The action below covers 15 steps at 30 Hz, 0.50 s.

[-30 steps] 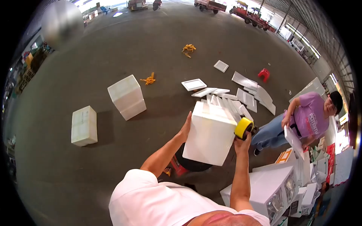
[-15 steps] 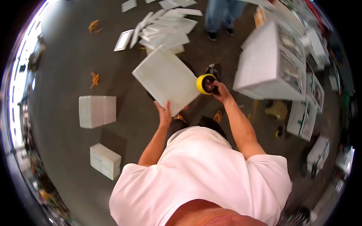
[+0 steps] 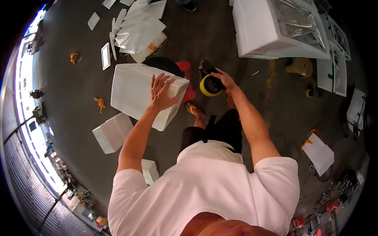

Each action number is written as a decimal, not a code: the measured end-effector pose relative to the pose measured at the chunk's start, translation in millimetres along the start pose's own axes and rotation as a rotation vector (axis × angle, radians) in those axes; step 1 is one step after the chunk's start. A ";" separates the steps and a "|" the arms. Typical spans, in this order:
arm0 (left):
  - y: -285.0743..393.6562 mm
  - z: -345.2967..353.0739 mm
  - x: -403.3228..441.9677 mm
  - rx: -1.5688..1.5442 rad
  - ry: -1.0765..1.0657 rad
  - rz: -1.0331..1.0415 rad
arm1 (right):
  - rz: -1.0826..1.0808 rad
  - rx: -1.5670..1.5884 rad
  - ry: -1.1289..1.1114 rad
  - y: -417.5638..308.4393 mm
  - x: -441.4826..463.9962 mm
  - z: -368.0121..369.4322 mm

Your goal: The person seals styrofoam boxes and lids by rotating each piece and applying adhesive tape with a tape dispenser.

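Note:
A white foam box (image 3: pixel 136 88) stands left of my feet, beside a dark round thing (image 3: pixel 162 65) and a red stool (image 3: pixel 188 80). My left hand (image 3: pixel 161 92) lies spread on the near right part of the box, fingers apart. To the right, my right hand (image 3: pixel 224 80) is closed on a tape dispenser that carries a yellow roll of tape (image 3: pixel 210 85). The dispenser is clear of the box. How the fingers wrap its handle is partly hidden.
Foam lids (image 3: pixel 139 33) lie piled at the upper left. Two more foam boxes (image 3: pixel 113 133) sit at the lower left. A large foam box (image 3: pixel 256 29) with wrapped contents is at the upper right, near a brown cap (image 3: pixel 300 67). A person's shoe (image 3: pixel 190 6) shows at the top.
The foam box has gone from between both hands to the left, and my left hand now lies flat on it. My right hand keeps the dispenser. The view has tilted down and turned.

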<state>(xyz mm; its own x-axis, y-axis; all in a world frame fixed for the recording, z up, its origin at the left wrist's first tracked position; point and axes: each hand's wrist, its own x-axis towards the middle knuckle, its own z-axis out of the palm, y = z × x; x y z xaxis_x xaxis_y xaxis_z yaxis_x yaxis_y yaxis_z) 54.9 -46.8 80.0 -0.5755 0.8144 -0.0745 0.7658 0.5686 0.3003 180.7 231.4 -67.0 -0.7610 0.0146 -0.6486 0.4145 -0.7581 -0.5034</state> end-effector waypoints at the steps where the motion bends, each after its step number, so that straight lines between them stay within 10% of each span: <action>1: 4.4 8.4 7.0 -0.001 0.006 -0.016 | 0.031 -0.146 0.013 -8.5 18.5 -9.9; 15: 1.4 16.2 32.6 -0.018 0.017 -0.076 | -0.168 -0.897 -0.566 -17.7 169.5 13.1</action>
<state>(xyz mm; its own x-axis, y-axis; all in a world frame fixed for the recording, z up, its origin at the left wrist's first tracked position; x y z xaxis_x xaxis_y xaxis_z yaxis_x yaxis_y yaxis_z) 41.9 -17.5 62.6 -0.6368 0.7666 -0.0819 0.7143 0.6267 0.3115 37.9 238.7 -160.5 -0.8675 -0.4049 -0.2890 0.3226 -0.0158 -0.9464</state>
